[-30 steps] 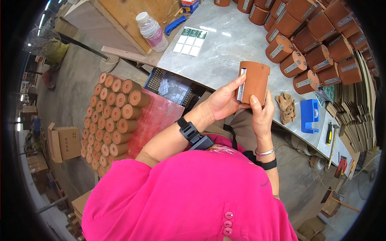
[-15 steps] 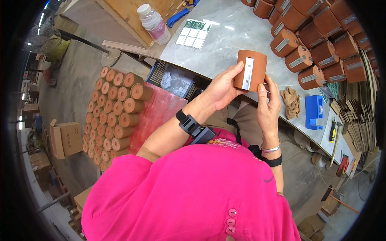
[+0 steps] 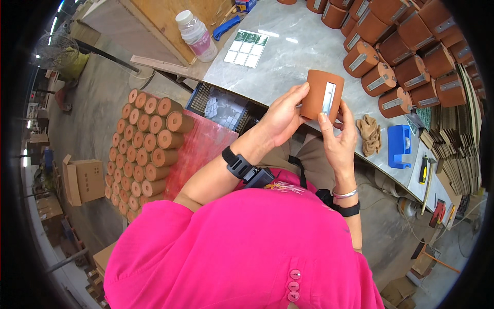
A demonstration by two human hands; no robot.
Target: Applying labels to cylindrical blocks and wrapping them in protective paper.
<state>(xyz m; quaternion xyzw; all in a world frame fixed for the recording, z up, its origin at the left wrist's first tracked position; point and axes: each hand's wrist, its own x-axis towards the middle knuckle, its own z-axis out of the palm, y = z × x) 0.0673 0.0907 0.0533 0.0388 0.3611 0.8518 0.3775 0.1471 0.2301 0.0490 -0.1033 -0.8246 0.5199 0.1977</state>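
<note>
Gripping one brown cylinder with one metal strip, left fingers clasp its left side, right fingers its lower right.

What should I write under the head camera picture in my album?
Left hand and right hand hold a brown cylinder bearing a metal strip.

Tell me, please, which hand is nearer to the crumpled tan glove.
Right. The right hand is just left of the crumpled tan glove; the left hand is farther left, at the brown cylinder's left side.
</note>
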